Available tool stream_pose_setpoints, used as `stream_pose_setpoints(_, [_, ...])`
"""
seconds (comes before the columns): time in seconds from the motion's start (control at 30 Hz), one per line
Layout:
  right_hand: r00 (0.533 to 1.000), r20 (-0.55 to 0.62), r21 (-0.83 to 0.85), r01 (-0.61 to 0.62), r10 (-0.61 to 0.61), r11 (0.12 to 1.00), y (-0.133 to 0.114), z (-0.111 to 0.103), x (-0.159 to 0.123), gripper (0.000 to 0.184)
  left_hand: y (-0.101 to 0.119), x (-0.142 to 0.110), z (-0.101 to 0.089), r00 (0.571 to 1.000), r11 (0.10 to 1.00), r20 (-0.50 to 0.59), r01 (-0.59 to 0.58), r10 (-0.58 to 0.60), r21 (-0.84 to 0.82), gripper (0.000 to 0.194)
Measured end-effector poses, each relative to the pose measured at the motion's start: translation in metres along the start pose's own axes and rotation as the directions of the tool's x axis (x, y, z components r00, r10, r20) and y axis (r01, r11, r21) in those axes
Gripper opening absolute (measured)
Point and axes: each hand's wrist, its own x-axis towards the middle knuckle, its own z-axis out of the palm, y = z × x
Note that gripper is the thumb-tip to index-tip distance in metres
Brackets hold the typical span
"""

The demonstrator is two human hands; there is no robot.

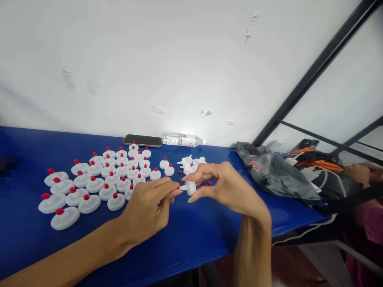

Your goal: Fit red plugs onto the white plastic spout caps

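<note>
Hands [149, 201] work over a blue table [206, 235] beside a seemingly peeling wall [164, 59]

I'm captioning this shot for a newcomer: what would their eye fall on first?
Probably the crowd of red-tipped white caps, spread over the left part of the blue table. Next, the hands near the middle: the right hand grips one cap while the left hand pinches its red tip. Behind, a phone and bottle lie by the wall.

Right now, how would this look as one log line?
left hand: pinching red tip | right hand: holding white cap | blue table: many red-tipped caps
</note>
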Motion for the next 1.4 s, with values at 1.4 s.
stream_pose_setpoints(1.4, [0.961, -0.238, -0.299, -0.207, 0.137, 0.932, 0.027, -0.027, -0.006, 0.018, 0.005, -0.002, 0.009, 0.922, 0.983, 0.379, 0.007, -0.077, 0.182, 0.02])
